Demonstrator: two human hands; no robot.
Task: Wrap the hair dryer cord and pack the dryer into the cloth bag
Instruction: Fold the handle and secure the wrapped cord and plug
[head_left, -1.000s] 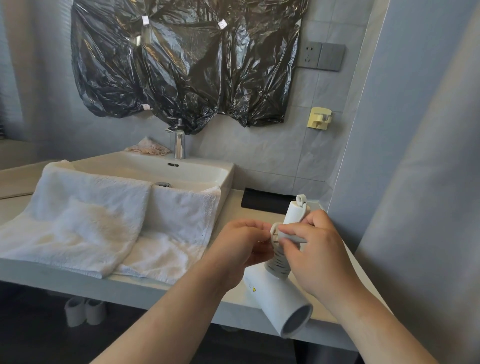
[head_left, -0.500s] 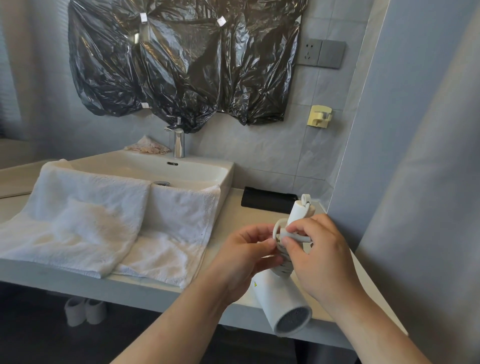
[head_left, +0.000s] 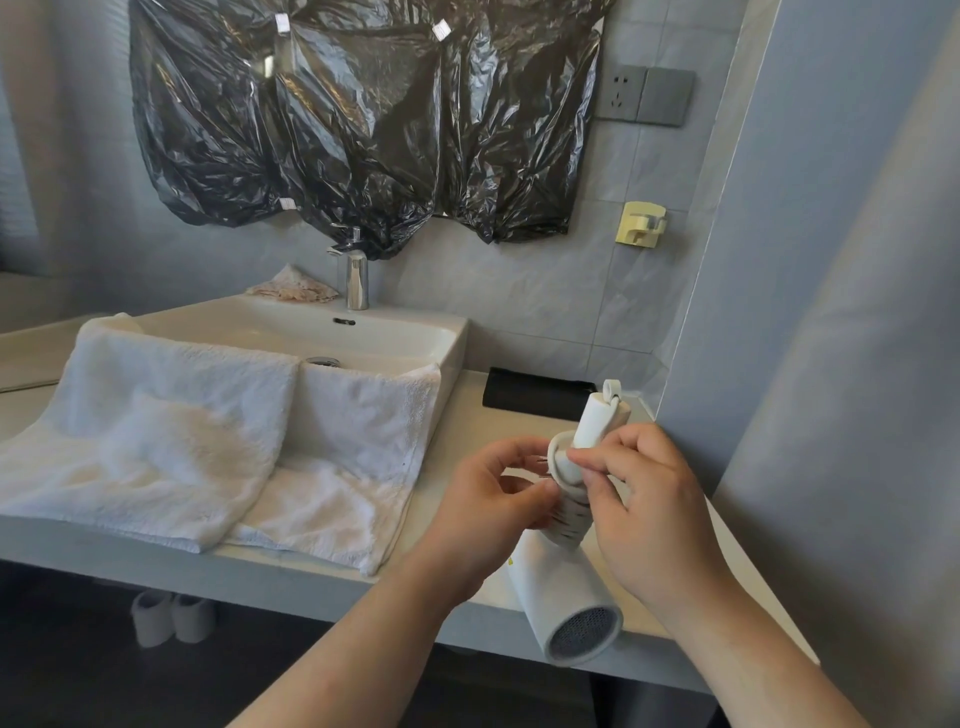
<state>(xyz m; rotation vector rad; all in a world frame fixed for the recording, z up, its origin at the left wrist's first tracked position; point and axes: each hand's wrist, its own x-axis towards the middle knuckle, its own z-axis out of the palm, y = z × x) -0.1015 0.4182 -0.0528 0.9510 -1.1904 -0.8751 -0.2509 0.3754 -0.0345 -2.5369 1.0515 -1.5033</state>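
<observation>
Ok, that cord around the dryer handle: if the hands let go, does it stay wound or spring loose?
Probably springs loose. The cord looks thick and rubbery, and its top loop stands off the hair dryer handle in a stiff curve. The right hand pinches it; I see no clip or tucked end, so expect it to unwind.
</observation>
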